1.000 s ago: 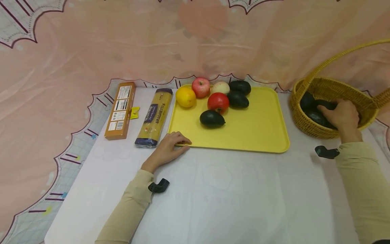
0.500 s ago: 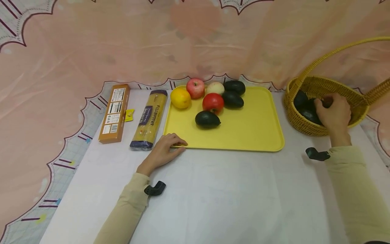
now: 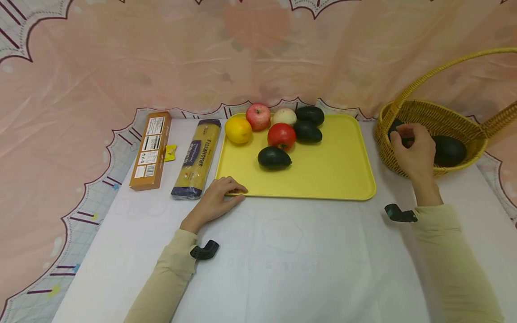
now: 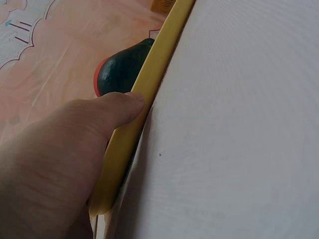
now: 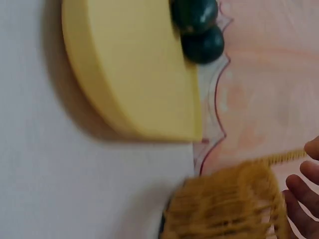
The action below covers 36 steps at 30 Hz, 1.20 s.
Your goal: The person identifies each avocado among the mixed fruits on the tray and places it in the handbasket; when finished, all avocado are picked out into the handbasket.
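My left hand point(image 3: 220, 196) rests at the near left corner of the yellow tray point(image 3: 335, 175), thumb against the rim in the left wrist view. My right hand point(image 3: 416, 150) hovers over the left part of the wicker basket point(image 3: 404, 168), its loosely curved fingers point(image 5: 300, 191) at the edge of the right wrist view with nothing seen between them. Behind it lie dark avocados, partly hidden; one avocado point(image 3: 449, 151) shows whole at the basket's right. On the tray are a dark green avocado point(image 3: 274, 158), a tomato point(image 3: 281, 136), an apple point(image 3: 258, 116) and a yellow lemon point(image 3: 238, 130).
Two more avocados point(image 3: 308, 131) and a pale round item point(image 3: 284, 116) sit at the tray's back. Left of the tray lie a spaghetti pack point(image 3: 197, 157), a small yellow packet point(image 3: 170, 153) and an orange-brown box point(image 3: 150, 150). The basket's tall handle point(image 3: 436, 80) arches overhead.
My right hand has moved left inside the basket, uncovering an avocado at the right. The left hand has stayed on the tray's corner. The head view has shifted slightly.
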Motion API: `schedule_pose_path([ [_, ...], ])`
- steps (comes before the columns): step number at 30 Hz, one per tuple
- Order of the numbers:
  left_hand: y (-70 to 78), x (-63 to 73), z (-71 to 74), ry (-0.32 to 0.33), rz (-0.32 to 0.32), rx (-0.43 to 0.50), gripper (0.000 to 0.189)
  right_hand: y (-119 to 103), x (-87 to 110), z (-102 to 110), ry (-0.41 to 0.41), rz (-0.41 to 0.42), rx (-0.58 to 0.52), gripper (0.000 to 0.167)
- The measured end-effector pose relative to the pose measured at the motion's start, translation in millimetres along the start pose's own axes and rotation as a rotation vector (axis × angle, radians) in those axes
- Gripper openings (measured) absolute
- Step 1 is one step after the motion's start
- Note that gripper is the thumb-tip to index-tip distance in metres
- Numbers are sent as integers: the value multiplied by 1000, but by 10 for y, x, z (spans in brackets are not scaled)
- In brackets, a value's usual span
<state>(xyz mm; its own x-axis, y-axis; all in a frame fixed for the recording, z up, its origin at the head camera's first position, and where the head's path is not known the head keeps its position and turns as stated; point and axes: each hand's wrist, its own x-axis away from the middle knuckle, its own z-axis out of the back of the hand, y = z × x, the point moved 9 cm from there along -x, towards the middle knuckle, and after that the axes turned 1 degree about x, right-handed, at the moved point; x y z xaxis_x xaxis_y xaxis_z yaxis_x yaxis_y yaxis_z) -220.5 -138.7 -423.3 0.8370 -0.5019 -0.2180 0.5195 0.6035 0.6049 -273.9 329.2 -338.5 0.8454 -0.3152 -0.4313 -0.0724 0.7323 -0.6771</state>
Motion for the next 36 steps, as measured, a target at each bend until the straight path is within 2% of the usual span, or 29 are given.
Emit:
schedule_pose_path([
  [5,-6,1,-2,-2,-5,-3,16,-225,97,-158,-62,73,-28,30],
  [14,10,3,1,3,-23,-2,16,-506,264,-466,-202,141,-78,32],
  [19,-11,5,-5,-3,-2,0,16,-609,337,-620,-259,178,-98,32],
  [26,-24,10,-32,-13,11,8,16,-752,460,-780,-295,238,-116,32],
  [36,-30,9,-16,-9,25,-5,15,-1044,658,-1118,-439,312,-159,38],
])
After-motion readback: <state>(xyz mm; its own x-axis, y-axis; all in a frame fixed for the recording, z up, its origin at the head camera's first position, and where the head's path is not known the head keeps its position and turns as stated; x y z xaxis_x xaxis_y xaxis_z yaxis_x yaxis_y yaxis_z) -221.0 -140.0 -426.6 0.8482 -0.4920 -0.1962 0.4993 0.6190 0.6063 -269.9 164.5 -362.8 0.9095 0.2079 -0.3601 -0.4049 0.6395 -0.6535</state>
